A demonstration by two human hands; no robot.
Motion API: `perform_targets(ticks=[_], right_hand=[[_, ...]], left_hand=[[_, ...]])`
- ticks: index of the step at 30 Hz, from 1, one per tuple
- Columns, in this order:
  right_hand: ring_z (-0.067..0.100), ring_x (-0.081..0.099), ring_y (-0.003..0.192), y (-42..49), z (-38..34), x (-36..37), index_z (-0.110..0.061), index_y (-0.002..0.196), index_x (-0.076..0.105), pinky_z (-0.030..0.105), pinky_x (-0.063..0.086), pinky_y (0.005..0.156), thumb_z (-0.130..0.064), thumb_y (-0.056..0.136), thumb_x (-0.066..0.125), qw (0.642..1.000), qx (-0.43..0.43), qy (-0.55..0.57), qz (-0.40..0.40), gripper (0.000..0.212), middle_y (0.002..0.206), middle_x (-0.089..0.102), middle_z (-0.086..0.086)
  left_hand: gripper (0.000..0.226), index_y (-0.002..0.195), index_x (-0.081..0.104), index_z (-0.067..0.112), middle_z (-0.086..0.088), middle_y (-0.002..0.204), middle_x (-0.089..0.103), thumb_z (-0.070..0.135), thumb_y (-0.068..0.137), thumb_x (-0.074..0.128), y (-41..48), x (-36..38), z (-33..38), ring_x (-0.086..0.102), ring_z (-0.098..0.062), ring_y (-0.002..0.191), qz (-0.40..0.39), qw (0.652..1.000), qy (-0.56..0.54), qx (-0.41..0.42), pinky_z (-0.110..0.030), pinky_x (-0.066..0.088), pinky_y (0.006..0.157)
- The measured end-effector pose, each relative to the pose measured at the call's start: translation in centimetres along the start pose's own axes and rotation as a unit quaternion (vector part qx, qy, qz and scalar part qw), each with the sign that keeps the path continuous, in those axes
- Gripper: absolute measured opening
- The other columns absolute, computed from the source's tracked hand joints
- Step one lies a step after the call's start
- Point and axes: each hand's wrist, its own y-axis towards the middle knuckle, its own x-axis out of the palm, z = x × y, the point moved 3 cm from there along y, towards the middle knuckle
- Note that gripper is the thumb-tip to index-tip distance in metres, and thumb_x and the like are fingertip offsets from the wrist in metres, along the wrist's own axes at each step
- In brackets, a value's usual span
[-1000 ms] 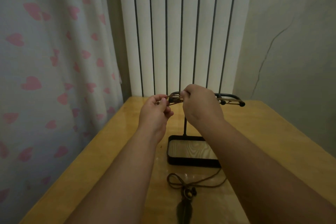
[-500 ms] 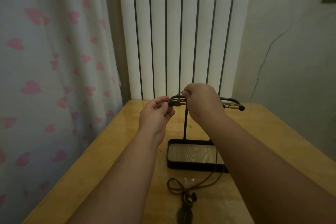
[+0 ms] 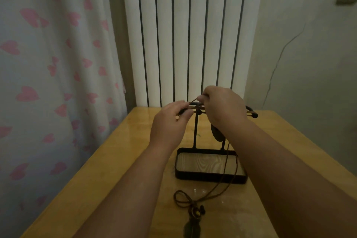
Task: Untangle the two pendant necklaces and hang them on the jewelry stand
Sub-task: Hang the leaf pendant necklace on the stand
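Observation:
A black jewelry stand (image 3: 195, 131) with a tray base (image 3: 210, 177) stands mid-table. Both hands are up at its top crossbar. My right hand (image 3: 222, 108) pinches a brown necklace cord (image 3: 193, 100) just above the bar. My left hand (image 3: 170, 123) holds the cord at the bar's left end. A dark oval pendant (image 3: 217, 133) hangs under my right wrist, partly hidden. A second necklace (image 3: 185, 201) lies on the table in front of the tray, its cord looped, with a ring and a dark leaf pendant (image 3: 191, 228). One cord strand (image 3: 227, 162) runs up from it across the tray.
The wooden table (image 3: 119, 160) fills the lower view. A white ribbed radiator (image 3: 189, 35) stands behind it. A heart-patterned curtain (image 3: 48, 73) hangs to the left, a grey wall (image 3: 309, 63) on the right.
My right hand has lifted slightly, drawing the cord up off the crossbar. A dark pendant now shows hanging under my right wrist. The camera has tipped a little.

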Motion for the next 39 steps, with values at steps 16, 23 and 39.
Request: perform_targets(ticks=[16, 23, 39], right_hand=[[0.012, 0.053, 0.08, -2.2, 10.7, -2.7, -0.019, 0.091, 0.067, 0.029, 0.04, 0.063, -0.034, 0.095, 0.058, 0.964, 0.13, 0.232, 0.016, 0.018, 0.084, 0.058, -0.006], [0.012, 0.029, 0.052, -4.4, 13.4, 0.5, -0.006, 0.092, 0.064, 0.028, 0.025, 0.05, -0.012, 0.085, 0.06, 0.748, 0.351, 0.561, -0.056, 0.01, 0.06, 0.036, -0.003], [0.0, 0.055, 0.091, -8.5, 10.9, 5.2, -0.027, 0.111, 0.065, 0.019, 0.04, 0.072, -0.026, 0.102, 0.044, 0.922, 0.186, 0.34, 0.022, 0.023, 0.099, 0.065, -0.011]], left_hand=[[0.025, 0.117, 0.069, 0.011, -0.001, 0.112, 0.069, 0.007, 0.097, 0.055, -1.5, -0.5, 0.5, 0.051, -0.001, 0.1, 0.082, 0.99, 0.108, 0.031, 0.0, 0.03, 0.078], [0.026, 0.119, 0.069, 0.012, 0.0, 0.116, 0.068, 0.008, 0.097, 0.055, -1.6, -0.3, 0.4, 0.049, 0.001, 0.101, 0.076, 0.991, 0.105, 0.022, 0.0, 0.032, 0.078], [0.009, 0.072, 0.048, 0.022, 0.01, 0.066, 0.043, 0.02, 0.08, 0.047, -6.9, 2.8, 0.0, 0.037, -0.002, 0.057, 0.066, 0.986, 0.067, 0.135, -0.011, 0.029, 0.052]])
